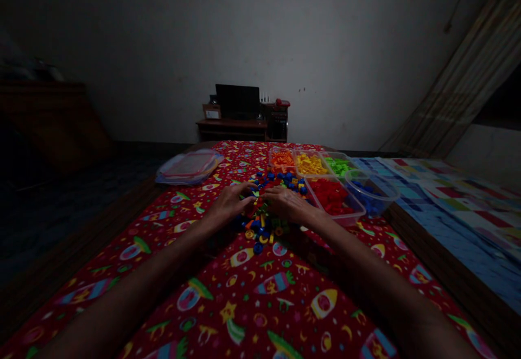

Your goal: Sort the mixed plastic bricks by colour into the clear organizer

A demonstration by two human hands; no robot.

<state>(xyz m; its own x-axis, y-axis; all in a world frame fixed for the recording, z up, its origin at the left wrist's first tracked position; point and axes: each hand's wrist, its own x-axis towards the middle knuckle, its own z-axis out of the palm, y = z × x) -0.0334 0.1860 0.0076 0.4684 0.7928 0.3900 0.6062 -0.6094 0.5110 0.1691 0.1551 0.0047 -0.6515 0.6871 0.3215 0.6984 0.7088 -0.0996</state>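
Note:
A loose pile of small plastic building pieces (262, 223) in blue, yellow, orange, green and red lies on the red patterned cloth (260, 310). My left hand (233, 201) is at the pile's left side, thumb and fingers apart, with nothing visible in it. From the right, my right hand (281, 203) reaches over the pile with fingers bent down and close together; whatever they hold is hidden. Right of the pile stand clear tubs of sorted pieces: orange (282, 159), yellow (310, 164), green (340, 167), red (331, 197) and blue (369, 197).
Stacked clear lids (189, 167) lie at the table's far left. Beyond the table, a dark monitor (237, 101) stands on a low desk (232, 125) by the wall. A bed with a checked cover (459, 196) is on the right, a wooden cabinet (49, 114) on the left.

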